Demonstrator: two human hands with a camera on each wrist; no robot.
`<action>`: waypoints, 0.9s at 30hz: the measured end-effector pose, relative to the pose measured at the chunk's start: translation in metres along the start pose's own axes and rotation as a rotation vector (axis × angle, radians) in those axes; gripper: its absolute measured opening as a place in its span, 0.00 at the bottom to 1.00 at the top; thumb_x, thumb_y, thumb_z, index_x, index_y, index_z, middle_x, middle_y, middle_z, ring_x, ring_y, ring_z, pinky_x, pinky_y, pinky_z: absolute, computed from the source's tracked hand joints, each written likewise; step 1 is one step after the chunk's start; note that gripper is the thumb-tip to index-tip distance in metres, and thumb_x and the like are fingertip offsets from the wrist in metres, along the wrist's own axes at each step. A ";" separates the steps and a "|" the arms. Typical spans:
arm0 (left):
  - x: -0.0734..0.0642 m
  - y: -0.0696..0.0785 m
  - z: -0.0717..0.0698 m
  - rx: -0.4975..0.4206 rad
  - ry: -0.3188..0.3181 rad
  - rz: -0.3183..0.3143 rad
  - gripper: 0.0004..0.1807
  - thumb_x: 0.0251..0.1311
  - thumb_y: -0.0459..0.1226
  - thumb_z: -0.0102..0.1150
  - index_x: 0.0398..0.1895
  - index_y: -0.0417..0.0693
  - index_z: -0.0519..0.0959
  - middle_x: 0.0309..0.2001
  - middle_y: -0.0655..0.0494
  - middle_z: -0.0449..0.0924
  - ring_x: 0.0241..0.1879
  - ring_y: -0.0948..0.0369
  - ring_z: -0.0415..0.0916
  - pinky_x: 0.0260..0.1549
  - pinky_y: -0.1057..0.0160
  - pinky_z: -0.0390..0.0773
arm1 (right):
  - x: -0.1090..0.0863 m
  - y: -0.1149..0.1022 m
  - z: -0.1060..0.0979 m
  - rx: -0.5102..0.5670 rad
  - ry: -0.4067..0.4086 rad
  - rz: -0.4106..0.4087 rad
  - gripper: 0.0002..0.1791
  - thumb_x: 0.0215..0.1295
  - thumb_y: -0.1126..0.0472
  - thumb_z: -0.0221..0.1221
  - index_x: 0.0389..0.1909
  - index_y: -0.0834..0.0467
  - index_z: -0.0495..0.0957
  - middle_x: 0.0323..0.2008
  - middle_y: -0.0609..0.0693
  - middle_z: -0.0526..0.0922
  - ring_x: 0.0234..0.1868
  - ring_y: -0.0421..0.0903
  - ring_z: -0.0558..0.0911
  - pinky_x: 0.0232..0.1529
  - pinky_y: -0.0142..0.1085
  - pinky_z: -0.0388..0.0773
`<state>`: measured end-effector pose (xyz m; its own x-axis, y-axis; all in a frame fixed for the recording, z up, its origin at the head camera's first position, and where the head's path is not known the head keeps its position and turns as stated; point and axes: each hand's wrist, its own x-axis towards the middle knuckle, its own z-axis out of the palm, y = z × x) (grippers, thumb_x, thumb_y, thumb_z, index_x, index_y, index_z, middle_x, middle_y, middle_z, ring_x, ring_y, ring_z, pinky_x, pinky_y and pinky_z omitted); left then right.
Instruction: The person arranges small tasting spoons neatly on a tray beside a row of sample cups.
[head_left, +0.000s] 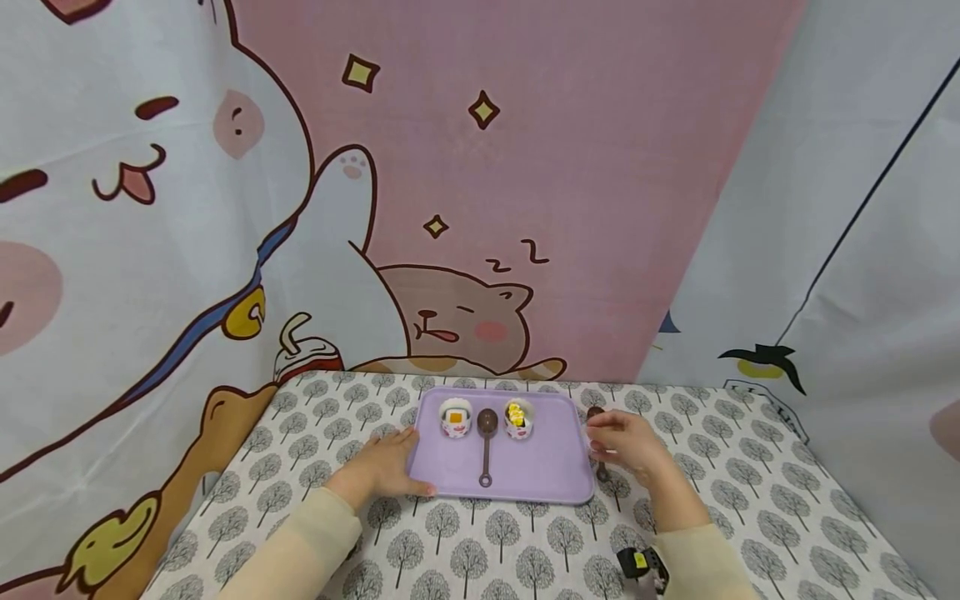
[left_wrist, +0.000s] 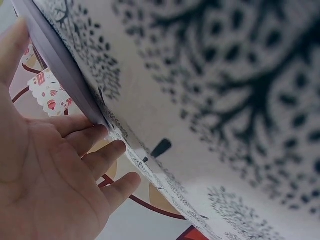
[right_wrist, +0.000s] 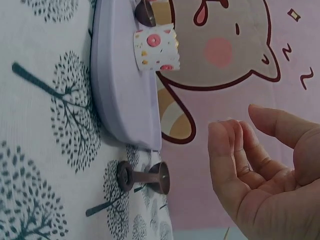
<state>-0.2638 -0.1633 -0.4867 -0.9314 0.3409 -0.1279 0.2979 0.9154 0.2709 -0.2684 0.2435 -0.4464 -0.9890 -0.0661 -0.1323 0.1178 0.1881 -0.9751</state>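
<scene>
A lilac tray (head_left: 540, 475) lies on the cloth. It carries two printed paper cups, the left cup (head_left: 454, 429) with an orange-and-white piece inside and the right cup (head_left: 517, 431) with yellow-and-white pieces. Between them lies a brown spoon (head_left: 487, 423), handle toward me. My left hand (head_left: 384, 467) is spread along the tray's left edge, fingers fairly straight, touching the rim (left_wrist: 65, 65). Just beyond the tray's right edge, a second brown spoon (right_wrist: 150, 178) lies on the cloth. Over it hovers my right hand (head_left: 630, 443), fingers loosely bent, thumb apart, holding nothing.
The table cloth (head_left: 468, 554) has a grey tree print. Behind the table hangs a pink cartoon backdrop (head_left: 600, 208), with white printed cloth (head_left: 862, 275) at the right side. A small black device (head_left: 634, 562) is at my right wrist.
</scene>
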 end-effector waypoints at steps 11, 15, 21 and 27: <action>-0.001 -0.002 0.000 -0.013 0.002 -0.002 0.66 0.43 0.70 0.66 0.74 0.32 0.58 0.75 0.38 0.57 0.73 0.39 0.55 0.71 0.36 0.53 | 0.011 0.011 -0.009 -0.056 0.055 0.017 0.19 0.67 0.69 0.61 0.53 0.77 0.72 0.37 0.56 0.82 0.37 0.48 0.82 0.47 0.43 0.86; 0.000 -0.001 -0.001 -0.011 0.004 0.000 0.65 0.44 0.70 0.66 0.74 0.32 0.58 0.75 0.38 0.58 0.73 0.39 0.55 0.71 0.36 0.53 | 0.015 0.014 -0.014 -0.074 0.051 0.017 0.21 0.67 0.68 0.61 0.54 0.77 0.71 0.37 0.57 0.83 0.36 0.48 0.83 0.45 0.42 0.86; -0.001 0.000 -0.002 -0.015 0.000 -0.001 0.65 0.44 0.70 0.66 0.75 0.32 0.58 0.75 0.39 0.57 0.73 0.39 0.55 0.71 0.36 0.53 | 0.020 0.022 -0.016 -0.115 0.081 0.065 0.23 0.67 0.67 0.61 0.57 0.77 0.70 0.38 0.56 0.82 0.36 0.47 0.83 0.42 0.41 0.86; -0.003 0.003 -0.004 -0.030 -0.002 -0.006 0.64 0.45 0.68 0.68 0.75 0.32 0.58 0.75 0.38 0.57 0.73 0.39 0.55 0.71 0.36 0.52 | 0.025 0.030 -0.018 -0.148 0.101 0.109 0.21 0.68 0.66 0.61 0.56 0.75 0.71 0.40 0.55 0.82 0.39 0.49 0.84 0.42 0.42 0.86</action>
<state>-0.2611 -0.1625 -0.4822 -0.9328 0.3356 -0.1316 0.2855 0.9107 0.2987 -0.2908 0.2651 -0.4753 -0.9760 0.0593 -0.2095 0.2173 0.3310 -0.9183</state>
